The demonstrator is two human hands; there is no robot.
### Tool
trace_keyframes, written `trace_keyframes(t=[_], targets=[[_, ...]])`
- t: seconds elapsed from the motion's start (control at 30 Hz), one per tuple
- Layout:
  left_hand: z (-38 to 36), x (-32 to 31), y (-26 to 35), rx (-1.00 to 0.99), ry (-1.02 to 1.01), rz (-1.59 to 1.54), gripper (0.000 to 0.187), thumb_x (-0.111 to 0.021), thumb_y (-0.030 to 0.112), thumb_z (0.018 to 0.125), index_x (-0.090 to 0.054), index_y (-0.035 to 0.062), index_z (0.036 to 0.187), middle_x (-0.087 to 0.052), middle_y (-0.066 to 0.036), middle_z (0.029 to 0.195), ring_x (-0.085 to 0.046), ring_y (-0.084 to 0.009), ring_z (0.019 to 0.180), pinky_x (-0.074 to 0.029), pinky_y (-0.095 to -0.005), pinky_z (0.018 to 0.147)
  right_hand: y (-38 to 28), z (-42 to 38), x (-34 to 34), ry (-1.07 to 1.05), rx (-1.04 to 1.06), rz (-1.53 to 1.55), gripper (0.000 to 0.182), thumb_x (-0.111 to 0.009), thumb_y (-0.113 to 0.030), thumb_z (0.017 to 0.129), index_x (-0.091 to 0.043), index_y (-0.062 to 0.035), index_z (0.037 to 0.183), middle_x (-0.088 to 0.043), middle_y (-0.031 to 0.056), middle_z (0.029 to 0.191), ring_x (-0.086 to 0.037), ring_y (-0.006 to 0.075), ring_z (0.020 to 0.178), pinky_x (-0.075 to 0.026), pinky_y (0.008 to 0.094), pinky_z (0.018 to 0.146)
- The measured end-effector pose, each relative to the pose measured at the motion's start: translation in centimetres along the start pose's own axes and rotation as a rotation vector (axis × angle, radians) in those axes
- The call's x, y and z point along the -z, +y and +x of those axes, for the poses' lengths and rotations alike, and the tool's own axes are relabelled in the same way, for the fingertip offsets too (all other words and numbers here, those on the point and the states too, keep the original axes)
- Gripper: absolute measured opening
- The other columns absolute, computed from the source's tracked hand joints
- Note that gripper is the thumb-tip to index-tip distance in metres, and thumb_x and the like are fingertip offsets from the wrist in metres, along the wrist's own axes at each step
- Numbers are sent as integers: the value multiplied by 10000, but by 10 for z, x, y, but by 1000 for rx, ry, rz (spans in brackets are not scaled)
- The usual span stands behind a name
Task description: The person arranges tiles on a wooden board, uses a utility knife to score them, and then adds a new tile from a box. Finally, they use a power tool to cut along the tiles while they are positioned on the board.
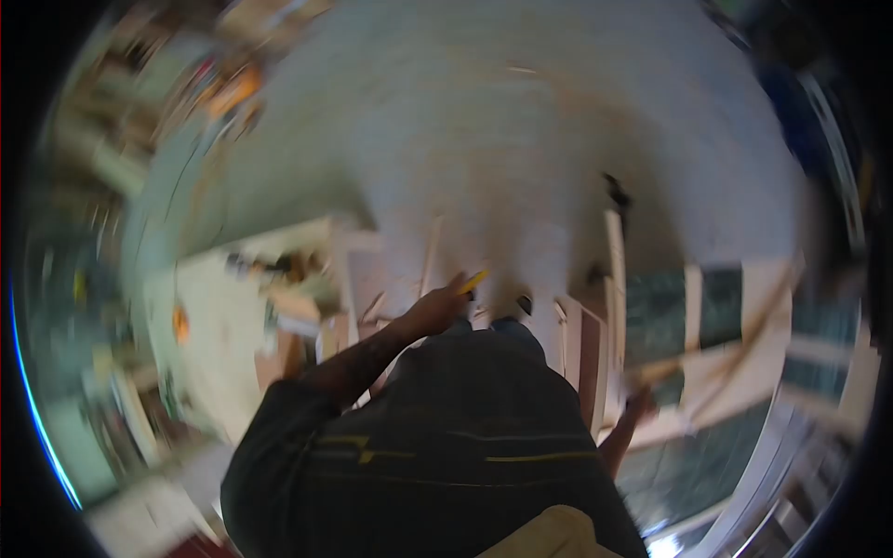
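My left hand (445, 305) reaches forward over the floor, in front of my body. Its fingers are closed around a short, slim yellow object (474, 281) that points up and to the right; blur hides its exact kind. Off to my right side, my right hand (640, 405) is low and smeared by motion. Beside it a pale wooden piece (656, 372) lies close to the fingers, and whether they touch cannot be made out.
On the left stands a pale worktable (214, 325) with blurred tools and wood offcuts. A wooden frame (693, 307) with dark panels is on the right. Wood strips (433, 251) lie on the grey floor (465, 139). An orange item (237, 88) sits far left.
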State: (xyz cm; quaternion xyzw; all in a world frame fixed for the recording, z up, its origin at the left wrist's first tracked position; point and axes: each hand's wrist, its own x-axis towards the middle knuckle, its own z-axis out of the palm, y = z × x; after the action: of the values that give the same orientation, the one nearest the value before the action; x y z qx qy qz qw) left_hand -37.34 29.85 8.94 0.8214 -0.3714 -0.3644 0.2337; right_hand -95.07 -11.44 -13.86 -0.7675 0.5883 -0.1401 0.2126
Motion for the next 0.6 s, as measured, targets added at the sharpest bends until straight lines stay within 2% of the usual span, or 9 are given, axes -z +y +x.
trace_keyframes(t=[0.03,0.07,0.1,0.17,0.33,0.4,0.43,0.5,0.6], targets=[[4,-8,0,-32,136,-129,445,-507,245,1046,-452,-44,1380,-693,-308,991,-677,-508,880,-527,-590,773,-58,-12,45,-113,136,29,316,-621,-118,1011,-665,18,1293,-718,99,1244,-679,205,1023,-532,408,957],[7,-6,9,-44,250,-165,341,-548,255,1030,-555,-28,1219,-691,-279,992,-674,-486,895,-521,-566,783,-173,-2,86,88,-612,31,566,-764,-336,889,-555,98,1186,-672,209,1182,-710,352,960,-608,508,776],[3,4,28,89,253,-283,270,-561,254,1029,-615,3,1114,-652,-244,1099,-657,-439,1023,-509,-507,862,-230,-4,96,2,-516,31,566,-764,-336,889,-555,98,1186,-672,209,1182,-710,352,960,-608,508,776],[12,5,50,222,345,-334,327,-622,337,1012,-592,17,1073,-675,-243,989,-669,-434,946,-508,-509,812,-293,-4,105,356,-316,44,585,-751,-257,831,-446,90,1189,-639,274,1080,-703,392,904,-607,560,751],[14,39,109,190,274,-620,412,-685,388,988,-561,20,1123,-679,-242,932,-707,-354,901,-535,-445,769,-417,11,65,-114,155,-9,722,-729,-242,866,-396,95,1411,-514,334,1314,-577,494,1150,-497,565,1004],[19,41,112,173,197,-746,435,-715,386,970,-558,18,1143,-687,-236,930,-713,-337,899,-539,-440,772,-501,-11,31,-504,288,342,758,-744,-232,846,-396,74,1446,-515,320,1356,-550,501,1236,-469,536,1054],[28,29,103,79,351,-800,457,-751,374,939,-563,12,1143,-697,-219,926,-713,-329,893,-543,-438,777,-519,-23,-5,-430,381,38,741,-766,-216,827,-419,58,1423,-529,280,1335,-566,441,1235,-474,509,1049],[36,19,69,-23,518,-855,482,-788,362,907,-568,5,1144,-707,-202,921,-714,-321,887,-547,-436,782,-576,-57,-56,-772,590,295,609,-781,-114,805,-477,22,1315,-556,240,1276,-608,377,1143,-499,456,1007],[28,26,10,420,927,-934,444,-826,300,828,-601,-3,1060,-700,-188,908,-701,-304,861,-543,-430,778,-638,-116,-111,-1032,673,328,522,-796,-132,822,-477,0,1214,-605,251,1166,-604,409,1122,-485,482,990]])
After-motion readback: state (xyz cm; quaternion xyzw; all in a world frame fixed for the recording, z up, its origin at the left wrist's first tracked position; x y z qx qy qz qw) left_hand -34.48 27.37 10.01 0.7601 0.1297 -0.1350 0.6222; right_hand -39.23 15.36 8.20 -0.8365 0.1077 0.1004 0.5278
